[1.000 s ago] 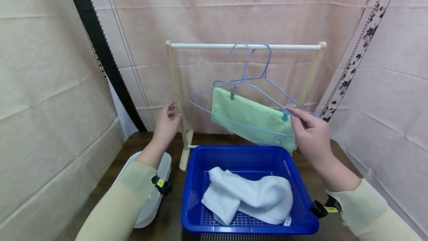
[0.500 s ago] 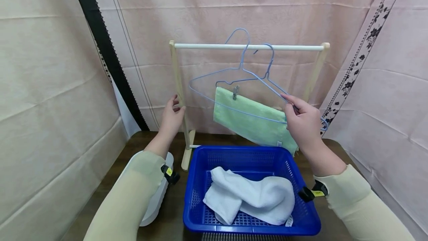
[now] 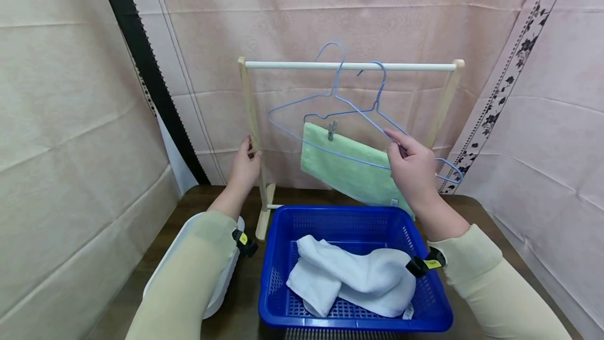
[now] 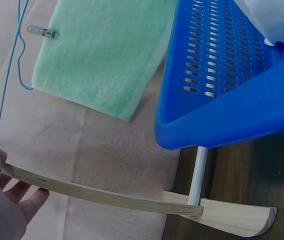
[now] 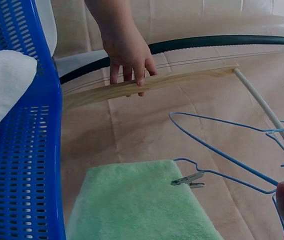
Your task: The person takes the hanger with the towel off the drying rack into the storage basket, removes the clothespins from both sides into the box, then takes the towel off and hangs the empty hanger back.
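My right hand [image 3: 412,164] grips the right arm of a blue wire hanger [image 3: 336,82]. That hanger's hook rises above the white rail [image 3: 283,65] of a small wooden rack and overlaps it in the head view. My left hand [image 3: 243,167] holds the rack's left wooden post [image 5: 182,77] between thumb and fingers. Behind the held hanger, a second blue hanger [image 3: 378,93] hangs from the rail. A green towel [image 3: 340,172] is fastened to it by a metal clip [image 5: 187,180] and slants down to the right. My right hand hides part of the towel's right side.
A blue perforated basket [image 3: 354,324] with a crumpled white cloth [image 3: 349,272] inside stands before the rack on a dark wooden table [image 3: 472,219]. To its left sits a white tub [image 3: 222,285], partly under my left forearm. Pale cloth curtains [image 3: 354,25] surround the table.
The held hanger has risen, its hook now arching above the rail, and then shifted slightly left with my right hand. My left hand has come onto the post.
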Motion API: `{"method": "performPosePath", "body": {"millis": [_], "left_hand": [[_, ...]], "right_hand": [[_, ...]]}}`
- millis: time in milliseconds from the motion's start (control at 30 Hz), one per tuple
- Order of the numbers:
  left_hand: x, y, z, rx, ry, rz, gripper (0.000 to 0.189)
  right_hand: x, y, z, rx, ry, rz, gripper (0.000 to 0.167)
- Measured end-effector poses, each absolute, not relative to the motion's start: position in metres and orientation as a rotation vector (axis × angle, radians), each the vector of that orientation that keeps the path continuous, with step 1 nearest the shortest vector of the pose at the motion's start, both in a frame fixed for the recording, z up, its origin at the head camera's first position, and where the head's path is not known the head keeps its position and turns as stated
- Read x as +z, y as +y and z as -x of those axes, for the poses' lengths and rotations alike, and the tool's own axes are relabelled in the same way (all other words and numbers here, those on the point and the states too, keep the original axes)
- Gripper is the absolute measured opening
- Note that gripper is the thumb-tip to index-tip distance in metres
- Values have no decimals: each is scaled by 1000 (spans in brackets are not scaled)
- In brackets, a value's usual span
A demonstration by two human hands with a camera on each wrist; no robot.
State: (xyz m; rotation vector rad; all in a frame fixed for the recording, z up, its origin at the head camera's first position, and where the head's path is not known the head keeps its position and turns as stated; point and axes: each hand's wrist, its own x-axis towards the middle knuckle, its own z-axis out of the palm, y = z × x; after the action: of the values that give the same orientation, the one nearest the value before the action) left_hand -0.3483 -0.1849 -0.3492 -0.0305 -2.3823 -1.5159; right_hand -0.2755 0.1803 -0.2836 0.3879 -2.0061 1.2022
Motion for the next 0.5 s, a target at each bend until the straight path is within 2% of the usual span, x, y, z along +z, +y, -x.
{"method": "performPosePath", "body": {"millis": [500], "left_hand": [[-357,-186,348,-1292,-2510,38,59]], "right_hand": [[-293,168,278,1142,-2052,-414,32]]}}
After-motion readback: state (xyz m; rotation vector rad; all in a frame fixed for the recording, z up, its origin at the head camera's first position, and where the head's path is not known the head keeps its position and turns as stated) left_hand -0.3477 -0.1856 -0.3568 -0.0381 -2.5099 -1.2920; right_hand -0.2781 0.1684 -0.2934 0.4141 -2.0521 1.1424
